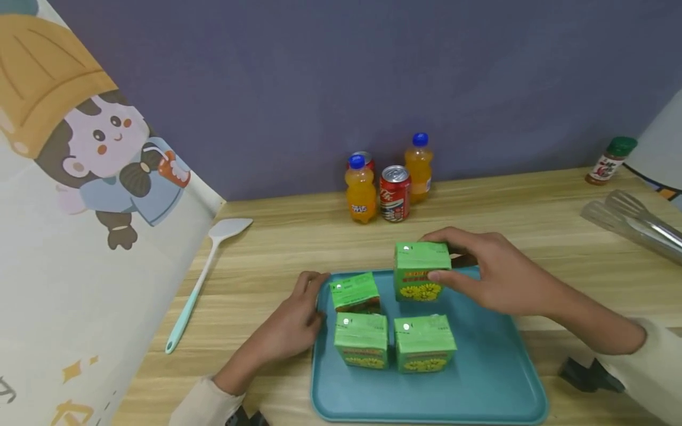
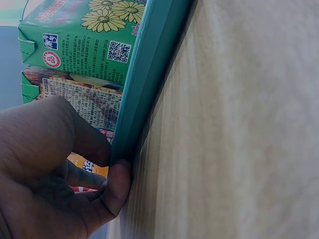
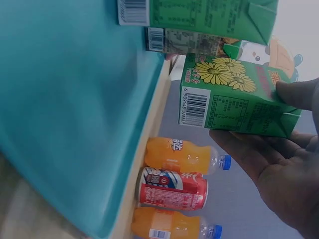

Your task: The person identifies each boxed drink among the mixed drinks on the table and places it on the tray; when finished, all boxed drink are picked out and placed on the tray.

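Observation:
My right hand (image 1: 506,275) grips a green drink carton (image 1: 421,263) with yellow flowers, thumb on its front and fingers behind. In the right wrist view this carton (image 3: 234,97) hangs a little above the blue tray (image 3: 65,109). The left hand (image 1: 293,322) is at the tray's left rim; in the left wrist view its thumb and a finger pinch that rim (image 2: 144,74). On the tray (image 1: 490,378), two similar green cartons stand at the front, one left (image 1: 361,340) and one right (image 1: 424,343). Behind the left one is another green-topped carton (image 1: 355,290), turned at an angle.
Beyond the tray stand an orange soda bottle (image 1: 361,192), a red can (image 1: 395,198), a second orange bottle (image 1: 420,168) and a partly hidden can (image 1: 367,158). A white spatula (image 1: 205,272) lies left. Metal tongs (image 1: 639,219) and a green-capped spice jar (image 1: 610,161) are at right.

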{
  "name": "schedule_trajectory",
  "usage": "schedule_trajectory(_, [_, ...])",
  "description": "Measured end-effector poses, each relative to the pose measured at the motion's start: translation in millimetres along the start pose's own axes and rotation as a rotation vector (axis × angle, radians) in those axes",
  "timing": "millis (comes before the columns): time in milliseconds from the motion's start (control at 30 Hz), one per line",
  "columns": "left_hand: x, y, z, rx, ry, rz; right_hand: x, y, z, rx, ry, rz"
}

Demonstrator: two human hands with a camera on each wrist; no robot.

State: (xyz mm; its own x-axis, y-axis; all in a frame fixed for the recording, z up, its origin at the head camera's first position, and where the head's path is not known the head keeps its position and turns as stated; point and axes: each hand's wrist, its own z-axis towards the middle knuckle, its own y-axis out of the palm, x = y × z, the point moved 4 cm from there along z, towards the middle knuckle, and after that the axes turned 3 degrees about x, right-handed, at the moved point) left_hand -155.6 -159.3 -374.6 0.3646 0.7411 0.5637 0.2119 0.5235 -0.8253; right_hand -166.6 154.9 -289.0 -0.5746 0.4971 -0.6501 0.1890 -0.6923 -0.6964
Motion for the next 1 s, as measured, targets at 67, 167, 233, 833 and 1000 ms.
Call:
schedule_trajectory(67, [0.2,0.1,0.9,0.0,0.0,0.002,1,2,-4.7,-0.002,0.004,-0.01])
schedule_trajectory(167, [0.4,0.0,2.2,-0.004,0.002,0.006,3,5,-10.2,-0.013,0.008,0.003])
schedule_trajectory(233, [0.2,0.2,2.8,-0.006,0.0,0.005,3,9,-12.2,-0.023,0.005,0.023])
schedule_trajectory(833, [0.0,0.5,4.0,-0.012,-0.004,0.008,15,25,-11.6,-0.102,-0.002,0.052])
schedule_trajectory(1000, [-1.2,-2.6,1.7,-0.02,-0.009,0.014,15,25,-12.0,-0.127,-0.03,0.023])
